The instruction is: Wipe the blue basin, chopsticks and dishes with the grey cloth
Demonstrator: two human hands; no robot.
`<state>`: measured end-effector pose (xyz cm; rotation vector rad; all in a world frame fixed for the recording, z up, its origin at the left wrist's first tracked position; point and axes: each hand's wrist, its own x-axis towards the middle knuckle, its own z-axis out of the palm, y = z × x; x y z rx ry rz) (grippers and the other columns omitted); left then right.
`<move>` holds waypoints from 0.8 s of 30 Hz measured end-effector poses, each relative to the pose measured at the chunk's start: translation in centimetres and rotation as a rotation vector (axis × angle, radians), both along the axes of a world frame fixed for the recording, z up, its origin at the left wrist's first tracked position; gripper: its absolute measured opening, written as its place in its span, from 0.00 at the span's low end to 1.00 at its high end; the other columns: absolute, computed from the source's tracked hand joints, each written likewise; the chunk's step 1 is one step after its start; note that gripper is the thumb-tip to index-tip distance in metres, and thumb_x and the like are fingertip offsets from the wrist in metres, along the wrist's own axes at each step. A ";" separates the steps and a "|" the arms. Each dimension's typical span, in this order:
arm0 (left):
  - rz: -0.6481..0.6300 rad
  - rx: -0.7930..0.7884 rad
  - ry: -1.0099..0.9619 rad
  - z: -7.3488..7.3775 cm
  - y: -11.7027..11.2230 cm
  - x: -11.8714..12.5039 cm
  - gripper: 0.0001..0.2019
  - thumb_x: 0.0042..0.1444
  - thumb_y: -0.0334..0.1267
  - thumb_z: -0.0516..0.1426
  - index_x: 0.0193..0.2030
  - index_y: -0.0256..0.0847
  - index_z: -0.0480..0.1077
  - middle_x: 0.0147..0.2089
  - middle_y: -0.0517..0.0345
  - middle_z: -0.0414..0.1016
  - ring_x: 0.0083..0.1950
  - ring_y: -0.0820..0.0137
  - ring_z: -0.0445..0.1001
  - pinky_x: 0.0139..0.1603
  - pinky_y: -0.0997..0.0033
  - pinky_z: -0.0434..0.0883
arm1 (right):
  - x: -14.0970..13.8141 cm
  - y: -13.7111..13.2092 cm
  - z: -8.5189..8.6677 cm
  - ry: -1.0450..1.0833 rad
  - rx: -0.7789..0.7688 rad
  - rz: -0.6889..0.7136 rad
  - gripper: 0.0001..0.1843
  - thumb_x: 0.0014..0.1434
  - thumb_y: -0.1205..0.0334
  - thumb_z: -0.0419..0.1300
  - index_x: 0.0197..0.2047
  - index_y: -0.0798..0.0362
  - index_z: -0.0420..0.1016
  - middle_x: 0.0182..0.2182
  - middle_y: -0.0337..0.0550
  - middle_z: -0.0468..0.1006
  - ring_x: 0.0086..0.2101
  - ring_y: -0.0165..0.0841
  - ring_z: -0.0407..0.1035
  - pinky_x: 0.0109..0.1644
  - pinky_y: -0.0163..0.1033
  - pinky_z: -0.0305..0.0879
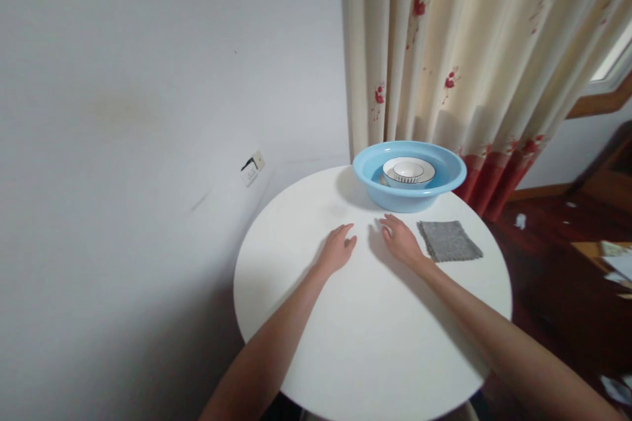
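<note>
My left hand (339, 247) is over the middle of the white round table (375, 342), fingers apart from the thumb and nothing held. Across from it, my right hand (399, 240) is also open and holds nothing, its fingers pointing inward. Just beyond the hands stands a light blue plastic basin (360, 173). Inside the basin sit a white bowl with a dark rim (428, 173) and a smaller white bowl with dark stripes (409, 172) nested in it. A folded grey cloth (449, 241) lies flat to the right of my right hand, not touched by it.
A pale wall with a socket (250, 172) rises close to the table's left side. Cream curtains with red flowers (444, 46) hang behind the basin. To the right, papers (619, 266) lie at a low level above the dark red floor (538, 276).
</note>
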<state>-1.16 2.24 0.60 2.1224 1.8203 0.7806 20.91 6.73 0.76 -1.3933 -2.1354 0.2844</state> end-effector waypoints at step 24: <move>-0.046 -0.073 0.278 -0.4 -0.5 0.1 0.25 0.68 0.49 0.46 0.70 0.52 0.58 0.75 0.52 0.51 0.76 0.51 0.45 0.70 0.35 0.44 | -2.7 -2.2 -0.7 -0.239 -0.079 0.087 0.27 0.69 0.54 0.46 0.68 0.54 0.60 0.70 0.56 0.53 0.69 0.45 0.45 0.69 0.54 0.39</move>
